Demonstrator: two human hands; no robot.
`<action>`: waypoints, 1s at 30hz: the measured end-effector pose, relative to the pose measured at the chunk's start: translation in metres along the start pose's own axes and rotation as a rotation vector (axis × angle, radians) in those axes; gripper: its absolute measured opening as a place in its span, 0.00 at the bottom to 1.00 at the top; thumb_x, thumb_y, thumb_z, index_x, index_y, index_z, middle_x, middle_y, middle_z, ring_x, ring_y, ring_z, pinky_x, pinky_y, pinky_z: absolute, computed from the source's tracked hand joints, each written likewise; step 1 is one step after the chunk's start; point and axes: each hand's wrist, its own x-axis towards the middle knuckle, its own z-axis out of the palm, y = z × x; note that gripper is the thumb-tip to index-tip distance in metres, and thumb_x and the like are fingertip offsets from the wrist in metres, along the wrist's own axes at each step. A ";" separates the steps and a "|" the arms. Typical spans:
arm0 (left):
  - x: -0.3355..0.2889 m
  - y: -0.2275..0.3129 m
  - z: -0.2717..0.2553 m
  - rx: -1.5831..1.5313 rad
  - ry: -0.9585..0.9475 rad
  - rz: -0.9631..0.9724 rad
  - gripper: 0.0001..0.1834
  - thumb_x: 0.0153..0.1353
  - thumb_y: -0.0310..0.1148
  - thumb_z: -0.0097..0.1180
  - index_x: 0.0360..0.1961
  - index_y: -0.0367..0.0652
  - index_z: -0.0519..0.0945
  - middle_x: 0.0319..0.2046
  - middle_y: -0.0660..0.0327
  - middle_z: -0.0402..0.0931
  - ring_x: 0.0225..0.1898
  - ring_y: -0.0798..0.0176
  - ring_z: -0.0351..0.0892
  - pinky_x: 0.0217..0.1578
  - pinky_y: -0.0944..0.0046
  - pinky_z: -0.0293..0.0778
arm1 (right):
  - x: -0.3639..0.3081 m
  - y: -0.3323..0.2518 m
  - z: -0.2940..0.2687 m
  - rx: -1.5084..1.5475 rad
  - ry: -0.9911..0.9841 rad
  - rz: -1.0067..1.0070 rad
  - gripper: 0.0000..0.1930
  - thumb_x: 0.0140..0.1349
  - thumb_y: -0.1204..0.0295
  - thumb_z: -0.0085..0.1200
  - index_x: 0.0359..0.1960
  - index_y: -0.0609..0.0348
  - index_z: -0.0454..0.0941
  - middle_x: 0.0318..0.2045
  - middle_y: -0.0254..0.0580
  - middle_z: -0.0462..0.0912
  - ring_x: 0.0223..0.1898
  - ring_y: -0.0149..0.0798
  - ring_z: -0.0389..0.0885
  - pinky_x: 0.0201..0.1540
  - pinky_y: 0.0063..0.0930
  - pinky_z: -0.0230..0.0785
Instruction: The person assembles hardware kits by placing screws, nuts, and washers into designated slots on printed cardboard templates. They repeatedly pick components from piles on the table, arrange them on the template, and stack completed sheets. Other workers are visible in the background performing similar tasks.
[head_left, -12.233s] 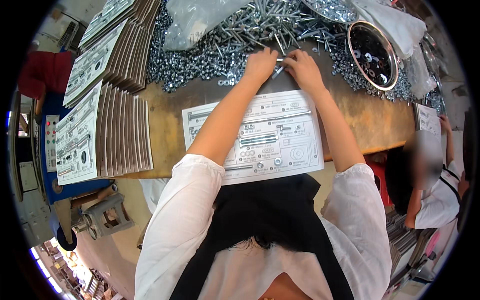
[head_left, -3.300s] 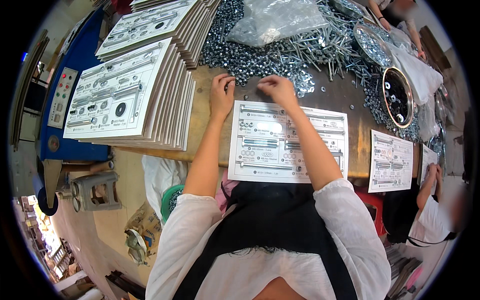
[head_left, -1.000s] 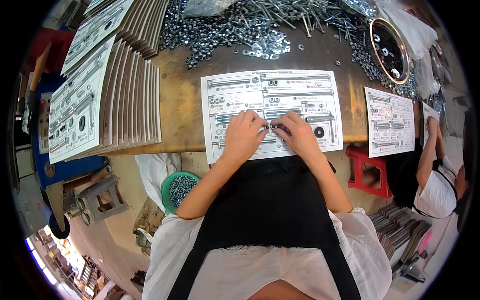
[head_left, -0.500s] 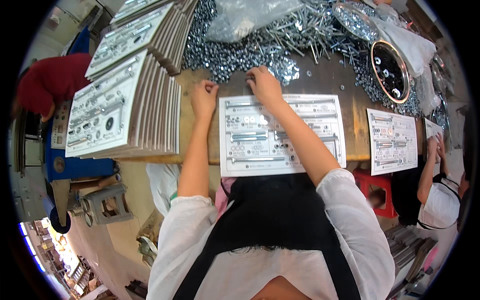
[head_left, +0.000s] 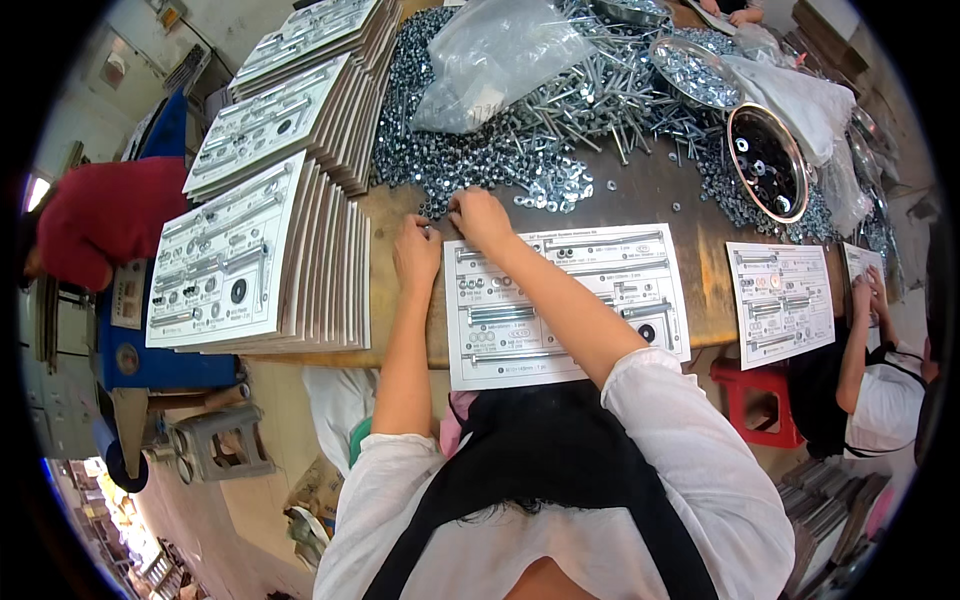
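Observation:
Both hands are at the near edge of a heap of small metal nuts (head_left: 440, 172), beyond the top left corner of a white hardware card (head_left: 560, 372). My left hand (head_left: 416, 255) is closed, thumb and fingertips pinched; a tiny dark spot shows at the tips, too small to name. Just to its right, my right hand (head_left: 483, 220) has its fingers curled down by the nuts, and what they hold is hidden. Bolts, nuts and washers lie in rows on the card, and my right forearm crosses over part of it.
Stacks of filled cards (head_left: 225, 262) stand at the left. Behind the nuts lie a clear plastic bag (head_left: 500, 60) and a pile of long bolts (head_left: 620, 105). A round metal bowl (head_left: 768, 165) of washers is at right, near another card (head_left: 780, 300) and a co-worker's hands (head_left: 868, 290).
My right hand has moved left, toward my left hand, uncovering more of the card's top. My left hand stays pinched in nearly the same spot. The whole view has shifted slightly.

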 end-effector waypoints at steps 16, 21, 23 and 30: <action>-0.149 0.011 -0.075 -0.171 -0.389 0.228 0.12 0.50 0.30 0.69 0.37 0.47 0.84 0.29 0.64 0.76 0.31 0.62 0.72 0.35 0.64 0.69 | -0.182 -0.040 -0.077 0.190 -0.323 -0.086 0.08 0.59 0.70 0.61 0.39 0.55 0.79 0.37 0.43 0.77 0.36 0.50 0.82 0.37 0.41 0.77; -0.148 0.012 -0.074 -0.160 -0.378 0.249 0.11 0.49 0.27 0.69 0.34 0.42 0.83 0.28 0.63 0.75 0.26 0.63 0.68 0.31 0.64 0.67 | -0.186 -0.042 -0.073 0.163 -0.309 -0.079 0.08 0.59 0.72 0.61 0.39 0.56 0.78 0.37 0.42 0.76 0.37 0.50 0.81 0.37 0.41 0.77; -0.149 0.012 -0.071 -0.175 -0.371 0.271 0.10 0.49 0.27 0.69 0.34 0.42 0.83 0.28 0.62 0.75 0.26 0.63 0.68 0.30 0.64 0.67 | -0.187 -0.046 -0.074 0.151 -0.309 -0.069 0.09 0.58 0.72 0.61 0.39 0.56 0.78 0.37 0.42 0.75 0.37 0.50 0.80 0.37 0.41 0.76; -0.143 0.022 -0.081 -0.325 -0.438 0.033 0.09 0.54 0.29 0.67 0.37 0.41 0.83 0.28 0.65 0.74 0.27 0.68 0.70 0.30 0.67 0.68 | -0.169 -0.039 -0.094 0.339 -0.203 0.059 0.09 0.60 0.75 0.60 0.42 0.58 0.80 0.36 0.44 0.79 0.35 0.44 0.81 0.37 0.34 0.75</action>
